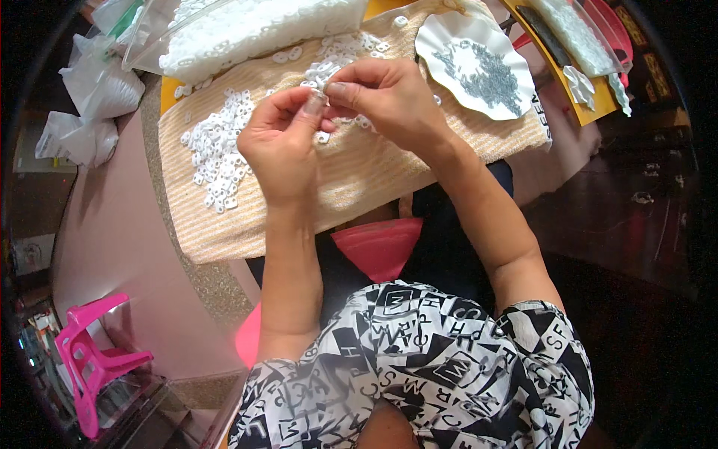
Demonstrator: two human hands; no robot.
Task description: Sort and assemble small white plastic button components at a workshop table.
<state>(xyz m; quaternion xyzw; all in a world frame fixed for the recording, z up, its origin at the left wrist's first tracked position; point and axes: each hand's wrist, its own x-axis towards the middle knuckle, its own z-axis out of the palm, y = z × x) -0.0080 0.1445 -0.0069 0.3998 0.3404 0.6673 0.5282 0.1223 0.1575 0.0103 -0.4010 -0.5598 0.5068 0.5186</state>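
Both my hands meet fingertip to fingertip above a striped orange-and-white towel. My left hand is closed in a pinch of thumb and fingers. From the other side my right hand pinches too, its tips touching or nearly touching the left ones. Whatever they hold is too small and too covered to name. Just beyond the fingers lies a pile of small white plastic pieces with holes. Another spread of white pieces lies left of my left hand. To the right sits a white wavy-rimmed plate bearing many small grey pieces.
At the far edge, a clear container is heaped with white pieces. Plastic bags hang or stand at far left. A pink plastic chair is at lower left. On the right, a yellow surface carries another clear container.
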